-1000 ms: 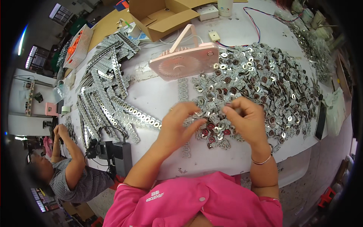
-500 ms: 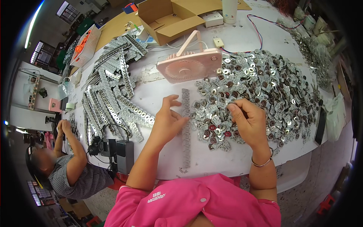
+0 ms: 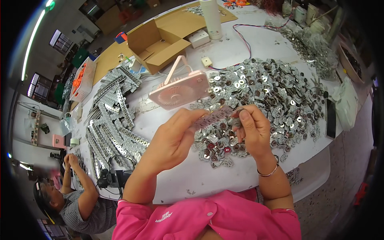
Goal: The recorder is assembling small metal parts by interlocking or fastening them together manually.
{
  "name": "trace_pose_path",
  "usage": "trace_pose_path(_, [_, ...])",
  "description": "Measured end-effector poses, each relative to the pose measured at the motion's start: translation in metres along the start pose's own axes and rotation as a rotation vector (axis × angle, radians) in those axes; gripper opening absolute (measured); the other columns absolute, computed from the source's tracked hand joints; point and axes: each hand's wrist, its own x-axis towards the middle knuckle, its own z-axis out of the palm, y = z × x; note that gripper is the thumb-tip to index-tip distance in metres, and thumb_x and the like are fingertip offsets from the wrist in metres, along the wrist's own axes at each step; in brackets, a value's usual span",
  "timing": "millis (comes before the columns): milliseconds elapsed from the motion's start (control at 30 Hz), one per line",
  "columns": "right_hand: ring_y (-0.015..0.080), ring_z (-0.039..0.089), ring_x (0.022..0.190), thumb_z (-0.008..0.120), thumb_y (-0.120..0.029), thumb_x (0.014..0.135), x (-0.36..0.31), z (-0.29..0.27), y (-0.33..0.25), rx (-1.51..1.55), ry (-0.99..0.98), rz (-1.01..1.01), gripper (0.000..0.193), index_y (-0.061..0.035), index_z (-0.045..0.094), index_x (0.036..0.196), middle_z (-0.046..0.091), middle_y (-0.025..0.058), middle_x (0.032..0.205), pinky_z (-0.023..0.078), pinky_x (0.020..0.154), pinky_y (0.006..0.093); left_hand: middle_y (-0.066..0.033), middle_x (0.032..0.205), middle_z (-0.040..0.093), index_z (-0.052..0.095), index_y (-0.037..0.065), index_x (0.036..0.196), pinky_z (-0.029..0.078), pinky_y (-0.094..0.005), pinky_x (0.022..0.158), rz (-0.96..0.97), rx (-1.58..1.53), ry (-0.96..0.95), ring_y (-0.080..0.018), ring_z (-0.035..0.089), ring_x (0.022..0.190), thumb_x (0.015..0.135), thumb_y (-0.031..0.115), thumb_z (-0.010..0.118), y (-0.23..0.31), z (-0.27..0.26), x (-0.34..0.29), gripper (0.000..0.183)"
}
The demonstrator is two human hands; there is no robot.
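- Head view, hands: my left hand (image 3: 176, 140) is raised above the white table (image 3: 208, 180), fingers closed around one end of a long perforated metal strip (image 3: 212, 117).
- My right hand (image 3: 253, 130) pinches the other end of that strip, thumb pressed on a small silvery metal piece (image 3: 237, 114) at its tip; a thin bangle (image 3: 269, 173) sits on that wrist.
- Strip position: it runs between my two hands, tilted slightly, held over the near edge of the pile of small metal parts (image 3: 272, 94).
- Behind my hands, a pink desk fan (image 3: 180, 91) lies on the table, just beside the pile.
- To my left, finished strips (image 3: 114, 120) are stacked in rows; an open cardboard box (image 3: 158, 44) stands further back.
- At lower left, another person (image 3: 76, 200) in a checked shirt works at a separate spot.
- A dark phone (image 3: 330, 118) lies at the table's right edge.
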Motion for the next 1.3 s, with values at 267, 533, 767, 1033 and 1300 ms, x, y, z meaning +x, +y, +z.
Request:
trace_pose_path(267, [0.0129,0.051,0.058,0.063,-0.012,0.095,0.002,0.003,0.010,-0.465,-0.211,-0.213,0.014,0.0002,0.064,0.090,0.057,0.0064,0.070,0.042,0.055,0.0291,-0.0116,0.078,0.067,0.067,0.012,0.113,0.052,-0.0367,0.062,-0.182,0.033,0.054,-0.0301,0.067,0.068,0.091,0.019,0.067,-0.028,0.022,-0.020,0.023])
trace_pose_path(533, [0.0093,0.053,0.058,0.060,-0.014,0.097,0.001,0.016,0.014,-0.283,-0.397,0.143,0.018,-0.0006,0.064,0.087,0.057,0.0030,0.066,0.042,0.054,0.0271,-0.0079,0.070,0.065,0.067,0.005,0.108,0.048,-0.0290,0.056,-0.125,-0.058,-0.016,-0.0161,0.063,0.058,0.092,0.010,0.066,-0.045,0.018,-0.036,0.017])
trace_pose_path(767, [0.0088,0.059,0.063,0.062,-0.015,0.096,-0.001,0.025,0.017,-0.603,-0.468,-0.113,0.016,-0.0008,0.068,0.092,0.061,0.0039,0.068,0.045,0.057,0.0251,-0.0089,0.067,0.065,0.069,0.007,0.103,0.047,-0.0307,0.054,-0.084,0.009,-0.059,-0.0214,0.063,0.056,0.090,0.014,0.068,-0.064,0.013,-0.045,0.014])
trace_pose_path(1033, [0.0190,0.061,0.060,0.066,-0.014,0.092,-0.001,0.025,0.016,-0.454,-0.589,0.170,0.014,-0.0005,0.069,0.096,0.065,0.0082,0.072,0.047,0.056,0.0298,-0.0093,0.065,0.064,0.070,0.007,0.098,0.045,-0.0316,0.051,-0.135,-0.044,-0.202,-0.0254,0.062,0.054,0.088,0.016,0.070,-0.064,0.000,-0.050,0.014])
trace_pose_path(1300, [0.0042,0.052,0.052,0.058,-0.016,0.100,-0.010,0.031,0.020,-0.192,-0.496,0.393,0.018,0.0006,0.064,0.096,0.057,-0.0001,0.062,0.043,0.048,0.0227,-0.0092,0.069,0.066,0.070,0.006,0.099,0.046,-0.0297,0.051,-0.095,-0.345,-0.190,-0.0213,0.062,0.054,0.088,0.012,0.070,-0.064,0.006,-0.042,0.012])
